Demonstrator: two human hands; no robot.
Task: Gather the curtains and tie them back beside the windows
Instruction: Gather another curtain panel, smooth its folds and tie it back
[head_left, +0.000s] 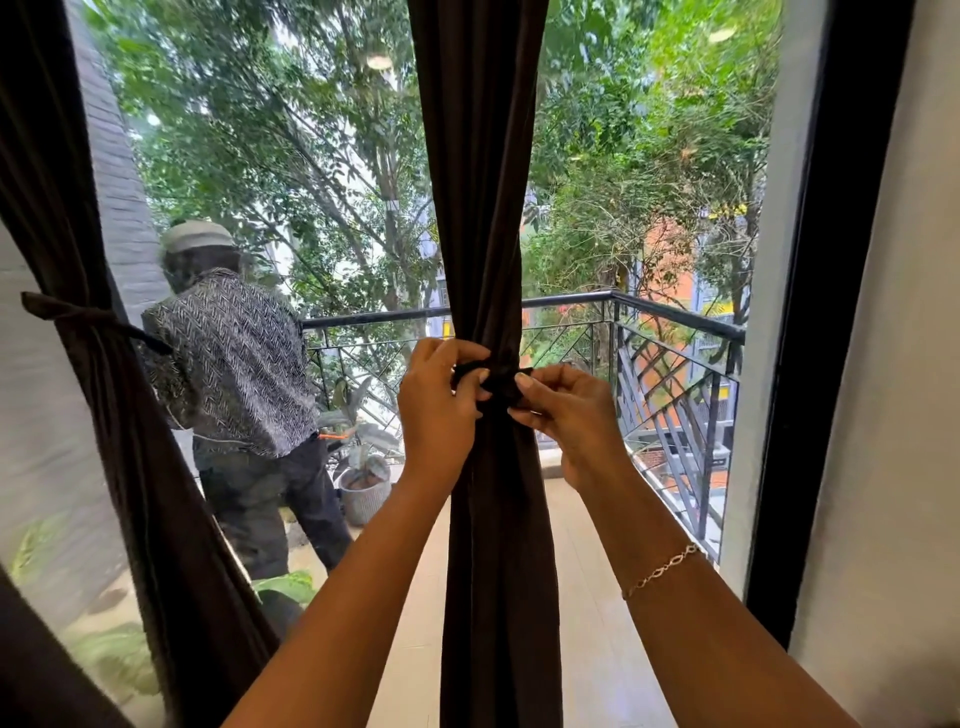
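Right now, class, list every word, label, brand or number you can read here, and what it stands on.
None can be read.
The curtain, tie band, bracelet and patterned shirt show no lettering.
Yellow patches on the orange building past the railing: too blurred to tell.

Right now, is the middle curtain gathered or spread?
Gathered: the middle curtain cinches narrow where left hand and right hand pinch the tie band around it.

Dark brown curtain (480, 208), herringbone shirt (234, 358)
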